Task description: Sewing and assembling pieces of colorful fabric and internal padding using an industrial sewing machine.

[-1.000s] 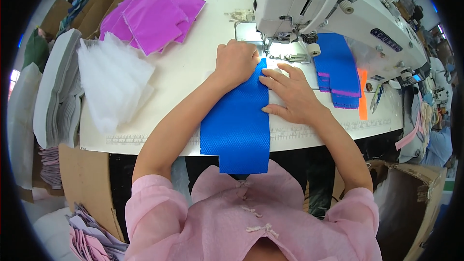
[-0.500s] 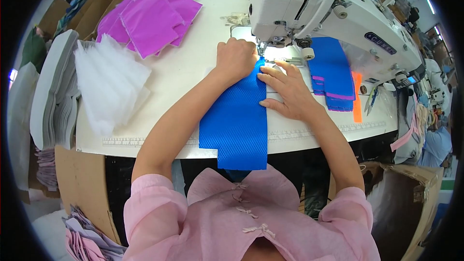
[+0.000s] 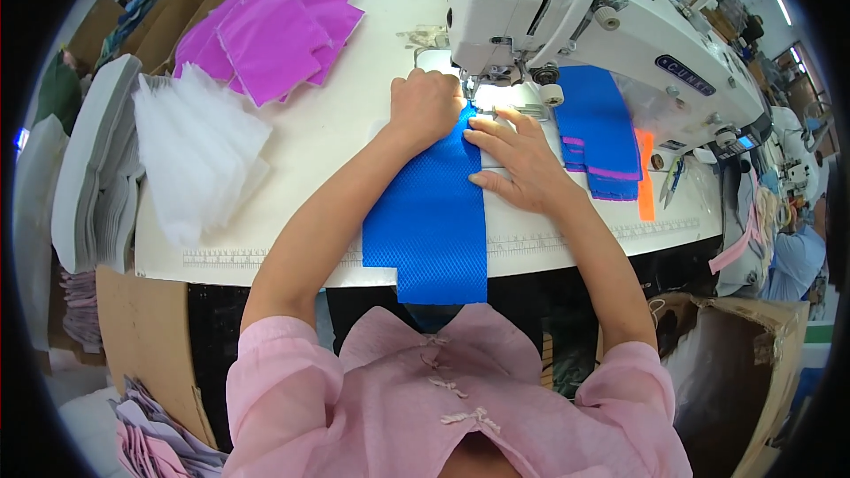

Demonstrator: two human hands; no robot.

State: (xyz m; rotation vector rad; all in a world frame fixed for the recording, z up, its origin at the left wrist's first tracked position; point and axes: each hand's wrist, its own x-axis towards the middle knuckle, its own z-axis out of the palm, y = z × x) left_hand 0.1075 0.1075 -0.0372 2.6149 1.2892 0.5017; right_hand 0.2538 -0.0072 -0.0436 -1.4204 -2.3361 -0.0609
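Observation:
A long blue textured fabric piece [image 3: 425, 212] runs from the sewing machine's needle area [image 3: 469, 93] toward me, and its notched near end hangs past the table edge. At its far end, left of the needle, my left hand [image 3: 429, 106] is closed with curled fingers on the fabric. My right hand [image 3: 518, 159] lies with fingers stretched out and apart, its fingertips on the fabric's right edge just short of the presser foot. The left hand hides part of the fabric's far end.
The white sewing machine [image 3: 584, 18] reaches in from the right. Beside it lie blue pieces with purple edges [image 3: 602, 133], an orange strip [image 3: 645, 177] and snips [image 3: 673, 181]. Left are purple pieces [image 3: 270, 40] and white wadding [image 3: 202, 150]. A ruler strip [image 3: 522, 243] runs along the front.
The whole view has shifted slightly. Both hands stay in nearly the same places on the blue fabric, whose near end sits a touch farther from me.

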